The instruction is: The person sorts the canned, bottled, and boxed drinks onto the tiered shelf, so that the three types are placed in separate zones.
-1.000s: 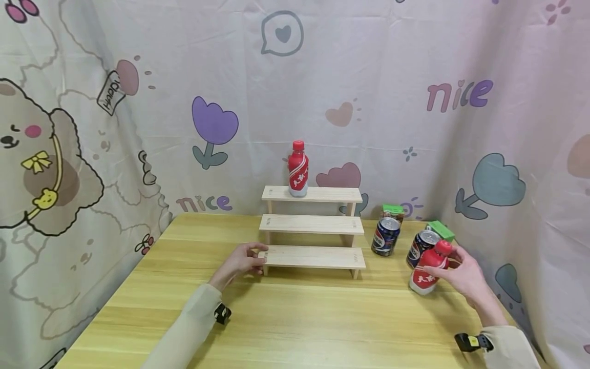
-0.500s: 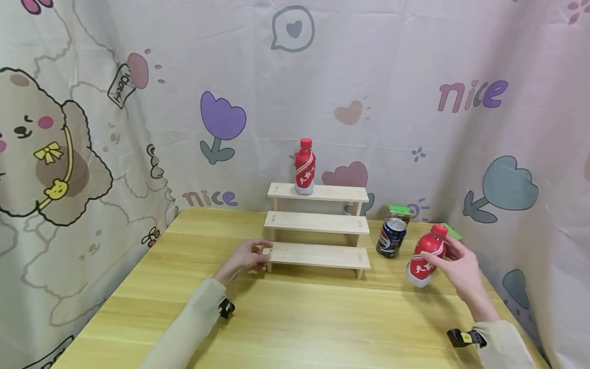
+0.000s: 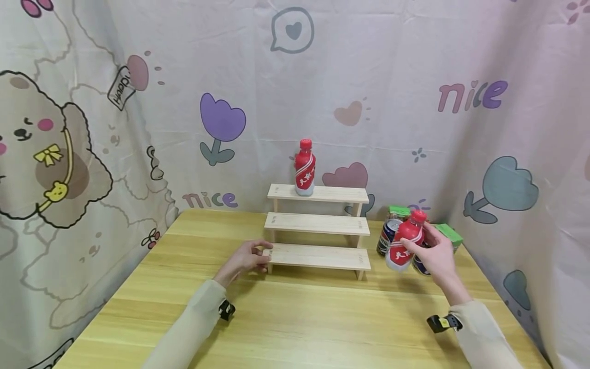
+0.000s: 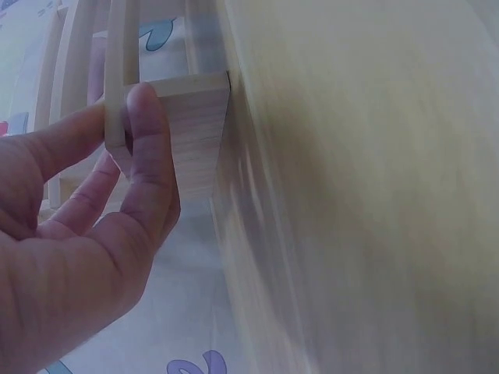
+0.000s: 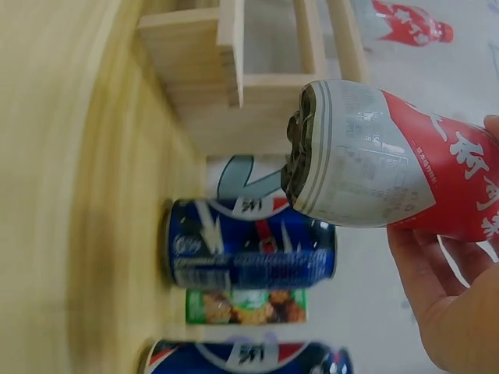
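Observation:
My right hand (image 3: 438, 259) grips a red-and-white plastic drink bottle (image 3: 404, 242), tilted with its red cap leaning right, and holds it up off the table. In the right wrist view the bottle's white base (image 5: 355, 156) points toward the wooden stand. On the left, my left hand (image 3: 244, 260) pinches the end of the lowest board of a three-step wooden display stand (image 3: 318, 256); thumb and fingers lie on either side of that board in the left wrist view. A matching red bottle (image 3: 305, 169) stands upright on the top step.
Right of the stand are two dark blue soda cans, one (image 5: 253, 245) nearer the stand, another (image 5: 257, 358) partly hidden behind my right hand in the head view. Green-topped cartons (image 3: 448, 237) stand behind them. A printed curtain (image 3: 392, 77) encloses the wooden table (image 3: 295, 323).
The right hand has lifted the bottle from beside the cans and carried it left, toward the stand. The left hand keeps its hold on the stand. The head view has shifted slightly.

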A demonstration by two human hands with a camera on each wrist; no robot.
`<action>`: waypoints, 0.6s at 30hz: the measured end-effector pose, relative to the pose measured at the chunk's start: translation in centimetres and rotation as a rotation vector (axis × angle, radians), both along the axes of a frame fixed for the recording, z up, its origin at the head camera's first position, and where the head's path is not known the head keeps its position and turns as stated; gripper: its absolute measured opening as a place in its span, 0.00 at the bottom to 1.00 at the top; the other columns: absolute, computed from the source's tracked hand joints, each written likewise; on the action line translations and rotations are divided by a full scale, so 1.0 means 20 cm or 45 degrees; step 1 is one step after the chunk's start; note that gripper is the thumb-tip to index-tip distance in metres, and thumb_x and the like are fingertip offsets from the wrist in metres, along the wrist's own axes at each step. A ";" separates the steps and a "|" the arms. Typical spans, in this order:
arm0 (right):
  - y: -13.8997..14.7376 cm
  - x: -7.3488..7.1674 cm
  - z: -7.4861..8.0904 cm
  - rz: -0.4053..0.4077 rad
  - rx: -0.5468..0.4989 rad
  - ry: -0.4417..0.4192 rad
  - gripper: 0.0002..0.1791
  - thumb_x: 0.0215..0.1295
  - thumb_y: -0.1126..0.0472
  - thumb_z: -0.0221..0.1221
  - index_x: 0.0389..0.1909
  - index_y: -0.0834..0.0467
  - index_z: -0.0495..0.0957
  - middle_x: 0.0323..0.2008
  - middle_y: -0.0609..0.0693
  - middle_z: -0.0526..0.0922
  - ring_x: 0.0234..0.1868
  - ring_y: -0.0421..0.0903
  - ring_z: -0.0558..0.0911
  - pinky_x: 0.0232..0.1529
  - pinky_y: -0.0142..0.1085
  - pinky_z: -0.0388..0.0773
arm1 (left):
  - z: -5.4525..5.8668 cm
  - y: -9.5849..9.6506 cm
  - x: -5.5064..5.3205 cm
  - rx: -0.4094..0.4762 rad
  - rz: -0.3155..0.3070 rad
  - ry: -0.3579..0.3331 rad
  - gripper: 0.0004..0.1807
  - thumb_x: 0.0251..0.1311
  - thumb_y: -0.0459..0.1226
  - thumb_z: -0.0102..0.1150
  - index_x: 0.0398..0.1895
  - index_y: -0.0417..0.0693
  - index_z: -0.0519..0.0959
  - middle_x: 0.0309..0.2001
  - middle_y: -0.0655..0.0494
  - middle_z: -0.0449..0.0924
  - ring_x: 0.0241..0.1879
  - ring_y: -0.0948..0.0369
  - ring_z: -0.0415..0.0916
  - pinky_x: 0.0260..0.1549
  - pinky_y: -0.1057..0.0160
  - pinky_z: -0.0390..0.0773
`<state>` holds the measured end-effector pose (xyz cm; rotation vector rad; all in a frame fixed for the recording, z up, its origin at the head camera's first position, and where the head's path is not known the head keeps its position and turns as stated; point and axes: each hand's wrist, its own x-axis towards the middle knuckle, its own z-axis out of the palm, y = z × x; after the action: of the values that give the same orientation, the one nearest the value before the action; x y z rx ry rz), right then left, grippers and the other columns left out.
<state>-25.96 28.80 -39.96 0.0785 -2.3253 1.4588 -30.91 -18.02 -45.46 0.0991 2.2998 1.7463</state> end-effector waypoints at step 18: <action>-0.21 -0.09 0.13 0.086 -0.097 0.008 0.42 0.58 0.54 0.70 0.71 0.57 0.63 0.62 0.64 0.75 0.49 0.33 0.77 0.43 0.21 0.80 | 0.01 0.00 0.00 0.012 -0.004 -0.023 0.23 0.58 0.24 0.61 0.58 0.38 0.74 0.32 0.48 0.73 0.26 0.56 0.79 0.37 0.51 0.88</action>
<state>-27.74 24.59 -37.30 0.1416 -2.2793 1.5761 -30.94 -18.02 -45.21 0.0884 2.2776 1.7494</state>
